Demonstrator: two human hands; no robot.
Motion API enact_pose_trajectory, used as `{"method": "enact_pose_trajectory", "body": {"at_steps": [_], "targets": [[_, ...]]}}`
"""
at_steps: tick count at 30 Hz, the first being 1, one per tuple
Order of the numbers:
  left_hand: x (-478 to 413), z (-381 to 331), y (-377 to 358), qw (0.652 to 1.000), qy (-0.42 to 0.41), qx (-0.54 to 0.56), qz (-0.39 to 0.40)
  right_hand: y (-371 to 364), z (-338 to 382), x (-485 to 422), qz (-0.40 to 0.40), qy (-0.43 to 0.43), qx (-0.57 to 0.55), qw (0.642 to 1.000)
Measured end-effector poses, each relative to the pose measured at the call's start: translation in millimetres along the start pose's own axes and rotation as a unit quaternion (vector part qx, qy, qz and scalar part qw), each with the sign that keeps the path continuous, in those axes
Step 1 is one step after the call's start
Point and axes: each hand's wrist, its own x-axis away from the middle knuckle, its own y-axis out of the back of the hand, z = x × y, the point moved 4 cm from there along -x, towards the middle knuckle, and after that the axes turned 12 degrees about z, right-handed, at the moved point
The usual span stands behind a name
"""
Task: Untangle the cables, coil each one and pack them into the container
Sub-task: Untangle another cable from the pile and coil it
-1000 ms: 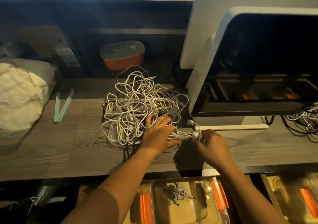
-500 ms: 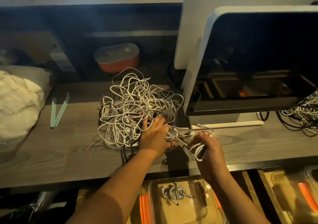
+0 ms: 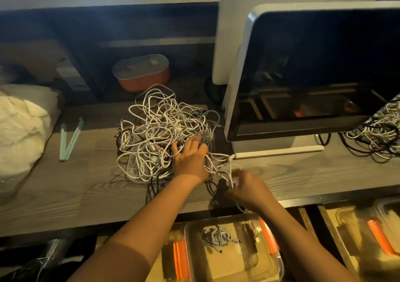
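Head camera looks down on the tabletop (image 3: 65,195), where the tangle of cables (image 3: 160,127) sits midway back, just left of a monitor (image 3: 303,65). The left hand (image 3: 190,158) lies flat on the tangle's near right side, fingers straight, pressing down and grasping nothing. The right hand (image 3: 246,189) is blurred and close to the front edge. Its grip seems clenched on a white cable (image 3: 225,162) that runs up and leftward past the left hand into the tangle. The cable thus lies slantwise, so a freeing pull probably goes rightward and toward the front edge. The container (image 3: 227,266) sits below that edge, under the right hand, with one coiled cable (image 3: 216,236) inside.
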Motion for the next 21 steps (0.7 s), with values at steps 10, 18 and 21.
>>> {"method": "enact_pose_trajectory", "body": {"at_steps": [10, 18, 21], "targets": [[22.6, -9.6, 5.2, 0.986, -0.117, -0.011, 0.117, 20.8, -12.0, 4.4, -0.068, 0.021, 0.003, 0.997], [29.1, -26.4, 12.2, 0.992, -0.084, 0.093, 0.030, 29.8, 25.3, 23.5, -0.057, 0.192, -0.316, 0.927], [31.1, -26.8, 16.1, 0.991, -0.075, 0.103, 0.029, 27.5, 29.4, 28.1, -0.022, 0.208, -0.434, 0.876]]}}
